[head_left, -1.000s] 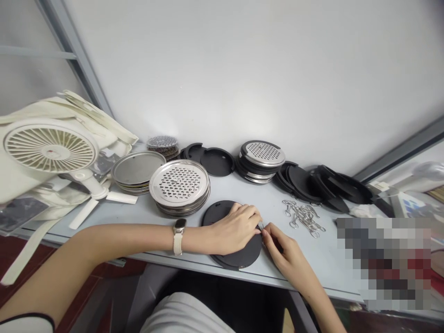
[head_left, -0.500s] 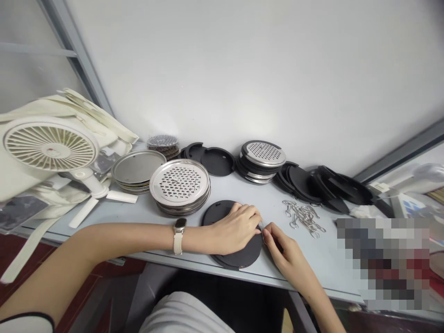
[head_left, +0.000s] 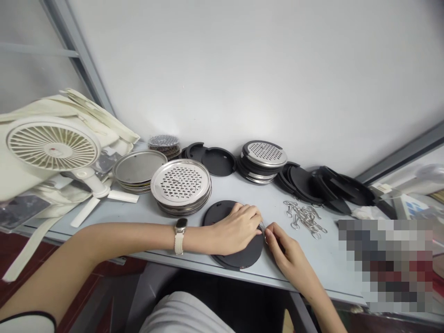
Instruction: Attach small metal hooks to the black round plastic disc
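No lettering, number or brand can be read — the reddish mark [head_left: 56, 149] on the hub of the white fan [head_left: 90, 174] at nine o'clock is too small to make out, and the blue marking [head_left: 415, 204] on the pale object [head_left: 405, 209] near three o'clock is blurred.

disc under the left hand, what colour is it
The disc is black, as the head view shows.

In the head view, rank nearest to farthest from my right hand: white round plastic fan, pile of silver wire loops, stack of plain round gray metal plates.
1. Pile of silver wire loops: ahead, right of your right hand.
2. Gray plate stack: well left.
3. White fan: far left.
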The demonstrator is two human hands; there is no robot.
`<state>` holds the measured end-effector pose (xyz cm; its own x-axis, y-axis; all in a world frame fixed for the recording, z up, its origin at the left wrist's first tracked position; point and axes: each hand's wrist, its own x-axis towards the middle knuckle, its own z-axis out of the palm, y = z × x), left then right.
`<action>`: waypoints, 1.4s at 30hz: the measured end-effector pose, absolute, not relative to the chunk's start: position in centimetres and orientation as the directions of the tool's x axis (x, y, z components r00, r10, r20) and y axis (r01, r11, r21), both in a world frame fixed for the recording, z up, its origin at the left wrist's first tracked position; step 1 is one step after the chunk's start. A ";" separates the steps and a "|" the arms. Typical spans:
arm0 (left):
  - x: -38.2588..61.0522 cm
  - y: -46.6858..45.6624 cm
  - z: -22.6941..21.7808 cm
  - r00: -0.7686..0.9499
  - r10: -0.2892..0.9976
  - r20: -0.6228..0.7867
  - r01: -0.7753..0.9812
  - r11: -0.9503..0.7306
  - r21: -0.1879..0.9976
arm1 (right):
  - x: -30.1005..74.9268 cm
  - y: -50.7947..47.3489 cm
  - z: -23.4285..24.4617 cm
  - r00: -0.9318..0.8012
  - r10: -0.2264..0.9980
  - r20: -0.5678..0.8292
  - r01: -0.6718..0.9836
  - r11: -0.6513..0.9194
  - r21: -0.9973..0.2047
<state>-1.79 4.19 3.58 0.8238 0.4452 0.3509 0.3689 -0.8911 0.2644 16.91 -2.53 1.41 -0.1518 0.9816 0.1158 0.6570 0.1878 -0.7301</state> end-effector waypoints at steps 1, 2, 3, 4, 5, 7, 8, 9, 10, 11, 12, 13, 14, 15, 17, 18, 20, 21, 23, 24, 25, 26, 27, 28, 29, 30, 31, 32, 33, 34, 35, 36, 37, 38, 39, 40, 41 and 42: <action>-1.8 4.2 3.6 0.826 0.441 0.350 0.368 -0.894 0.257 | 16.9 -2.5 1.4 -0.150 0.982 0.114 0.655 0.185 -0.732; -1.8 4.2 3.7 0.830 0.436 0.349 0.367 -0.897 0.247 | 16.9 -2.6 1.4 -0.149 0.983 0.112 0.654 0.183 -0.734; -1.9 4.1 3.8 0.834 0.428 0.348 0.365 -0.901 0.235 | 16.9 -2.6 1.5 -0.146 0.983 0.110 0.654 0.179 -0.735; -1.9 4.1 3.9 0.837 0.422 0.348 0.363 -0.904 0.223 | 16.9 -2.6 1.5 -0.143 0.984 0.107 0.654 0.175 -0.736; -1.9 4.1 4.0 0.840 0.418 0.347 0.364 -0.907 0.213 | 16.9 -2.6 1.5 -0.141 0.985 0.103 0.654 0.171 -0.737; -1.9 4.1 4.1 0.842 0.418 0.341 0.371 -0.907 0.196 | 16.9 -2.5 1.4 -0.136 0.986 0.097 0.655 0.162 -0.738; -1.9 4.1 4.1 0.842 0.421 0.339 0.377 -0.907 0.189 | 16.8 -2.5 1.4 -0.134 0.987 0.094 0.654 0.159 -0.740; -1.9 4.1 4.1 0.841 0.423 0.336 0.383 -0.906 0.181 | 16.9 -2.5 1.3 -0.131 0.987 0.091 0.653 0.155 -0.741; -1.9 4.1 4.1 0.840 0.426 0.335 0.390 -0.904 0.174 | 16.9 -2.5 1.3 -0.130 0.987 0.089 0.652 0.153 -0.743; -1.9 4.1 4.1 0.840 0.427 0.335 0.393 -0.904 0.168 | 16.9 -2.5 1.2 -0.129 0.988 0.087 0.650 0.151 -0.744; -1.9 4.1 4.1 0.840 0.427 0.335 0.395 -0.904 0.162 | 16.9 -2.5 1.2 -0.130 0.988 0.086 0.649 0.150 -0.746; -1.9 4.0 4.1 0.840 0.426 0.337 0.395 -0.905 0.159 | 16.9 -2.5 1.2 -0.130 0.988 0.085 0.648 0.150 -0.747; -1.9 4.0 4.1 0.840 0.424 0.338 0.394 -0.906 0.157 | 16.9 -2.6 1.2 -0.131 0.988 0.085 0.647 0.150 -0.748; -1.9 4.0 4.1 0.841 0.421 0.340 0.391 -0.907 0.156 | 16.9 -2.5 1.2 -0.131 0.988 0.083 0.646 0.149 -0.749; -1.9 4.0 4.1 0.842 0.416 0.344 0.386 -0.909 0.155 | 17.0 -2.5 1.2 -0.134 0.988 0.081 0.644 0.149 -0.751; -1.9 4.0 4.1 0.841 0.416 0.346 0.386 -0.910 0.155 | 17.0 -2.5 1.2 -0.134 0.988 0.082 0.642 0.149 -0.752; -1.8 4.1 4.0 0.839 0.417 0.350 0.389 -0.909 0.151 | 17.0 -2.5 1.2 -0.134 0.987 0.083 0.641 0.150 -0.753; -1.8 4.1 3.9 0.838 0.417 0.352 0.390 -0.909 0.147 | 17.0 -2.5 1.2 -0.134 0.987 0.084 0.641 0.151 -0.753; -1.8 4.2 3.8 0.837 0.415 0.356 0.391 -0.909 0.142 | 16.9 -2.5 1.2 -0.134 0.988 0.083 0.641 0.150 -0.753; -1.7 4.2 3.7 0.837 0.414 0.357 0.390 -0.910 0.141 | 16.9 -2.6 1.2 -0.135 0.987 0.083 0.641 0.151 -0.753; -1.7 4.2 3.7 0.837 0.413 0.358 0.388 -0.910 0.143 | 16.9 -2.6 1.2 -0.136 0.987 0.083 0.641 0.152 -0.752; -1.7 4.2 3.6 0.837 0.414 0.359 0.387 -0.910 0.147 | 17.0 -2.6 1.2 -0.136 0.987 0.084 0.642 0.153 -0.752; -1.8 4.2 3.6 0.835 0.415 0.361 0.387 -0.910 0.151 | 17.0 -2.6 1.2 -0.136 0.987 0.084 0.642 0.153 -0.751; -1.8 4.2 3.6 0.835 0.414 0.363 0.385 -0.910 0.154 | 17.0 -2.6 1.1 -0.136 0.987 0.084 0.643 0.153 -0.751; -1.8 4.2 3.6 0.834 0.413 0.365 0.383 -0.910 0.157 | 17.0 -2.6 1.1 -0.135 0.987 0.083 0.643 0.151 -0.751; -1.8 4.2 3.6 0.834 0.412 0.366 0.381 -0.911 0.158 | 17.0 -2.6 1.1 -0.135 0.988 0.082 0.642 0.150 -0.752; -1.8 4.2 3.6 0.835 0.411 0.367 0.378 -0.912 0.160 | 17.0 -2.5 1.1 -0.134 0.988 0.080 0.641 0.148 -0.753; -1.8 4.2 3.6 0.835 0.411 0.367 0.378 -0.912 0.161 | 17.0 -2.5 1.0 -0.134 0.988 0.079 0.640 0.147 -0.754; -1.8 4.2 3.6 0.835 0.411 0.366 0.378 -0.912 0.162 | 17.0 -2.5 1.0 -0.134 0.988 0.080 0.640 0.148 -0.754; -1.8 4.2 3.6 0.835 0.412 0.365 0.379 -0.911 0.162 | 17.0 -2.4 1.0 -0.134 0.988 0.083 0.640 0.150 -0.754; -1.8 4.2 3.6 0.835 0.413 0.364 0.380 -0.911 0.162 | 17.0 -2.4 1.0 -0.134 0.987 0.086 0.641 0.153 -0.753; -1.8 4.2 3.6 0.836 0.412 0.363 0.379 -0.911 0.162 | 17.0 -2.4 1.0 -0.134 0.987 0.090 0.642 0.155 -0.750; -1.8 4.2 3.6 0.837 0.410 0.362 0.378 -0.912 0.160 | 17.0 -2.4 1.0 -0.134 0.987 0.093 0.644 0.158 -0.748; -1.7 4.2 3.7 0.839 0.408 0.361 0.376 -0.913 0.158 | 17.0 -2.4 1.1 -0.133 0.987 0.094 0.646 0.159 -0.747; -1.7 4.2 3.7 0.840 0.406 0.360 0.375 -0.914 0.157 | 17.0 -2.5 1.1 -0.134 0.986 0.095 0.647 0.160 -0.745; -1.7 4.2 3.7 0.840 0.406 0.360 0.374 -0.914 0.158 | 17.0 -2.5 1.1 -0.135 0.986 0.094 0.648 0.160 -0.745; -1.8 4.2 3.7 0.840 0.406 0.360 0.373 -0.914 0.159 | 17.0 -2.5 1.2 -0.136 0.986 0.094 0.648 0.160 -0.745; -1.8 4.2 3.7 0.839 0.407 0.360 0.374 -0.914 0.160 | 16.9 -2.6 1.2 -0.135 0.986 0.093 0.648 0.159 -0.745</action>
<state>-1.76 4.15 3.72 0.8395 0.4066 0.3605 0.3737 -0.9136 0.1604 16.95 -2.55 1.17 -0.1353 0.9864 0.0933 0.6475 0.1593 -0.7452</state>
